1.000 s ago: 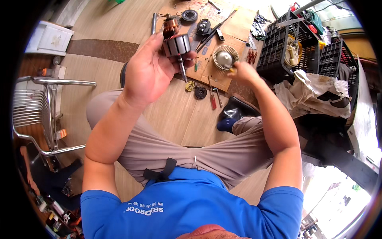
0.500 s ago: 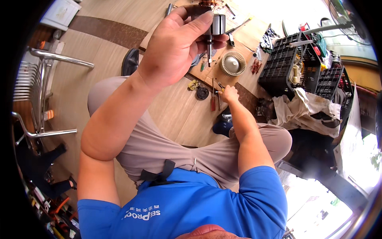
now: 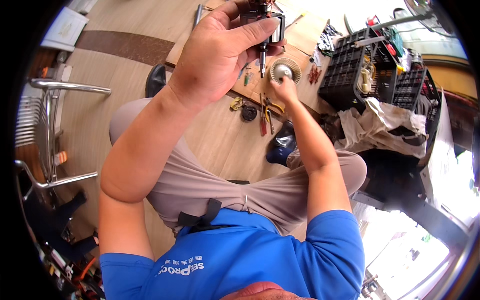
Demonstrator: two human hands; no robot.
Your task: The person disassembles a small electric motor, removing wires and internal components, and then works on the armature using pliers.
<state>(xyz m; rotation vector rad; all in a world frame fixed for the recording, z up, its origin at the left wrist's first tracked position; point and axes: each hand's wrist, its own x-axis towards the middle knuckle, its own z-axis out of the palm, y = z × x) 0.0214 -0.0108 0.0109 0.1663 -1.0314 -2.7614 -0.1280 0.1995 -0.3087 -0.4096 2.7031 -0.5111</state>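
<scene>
Left hand: fingers gripping silver-black metal rotor, blocking view of flat brown cardboard. Right hand at round cream finned fan wheel on it; can't tell if fingers grip. Nearer: yellow-handled pliers, red-handled screwdriver, round black disc. Black plastic crates to the right.

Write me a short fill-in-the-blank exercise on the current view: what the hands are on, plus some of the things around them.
1. The motor rotor is held in the person's ____ hand.
2. The right hand is at a pale, round ____ with blades around its rim.
3. The screwdriver beside the pliers has a ____ handle.
4. The plastic crates on the person's right are ____ in colour.

Missing words: left; fan wheel; red; black.
</scene>
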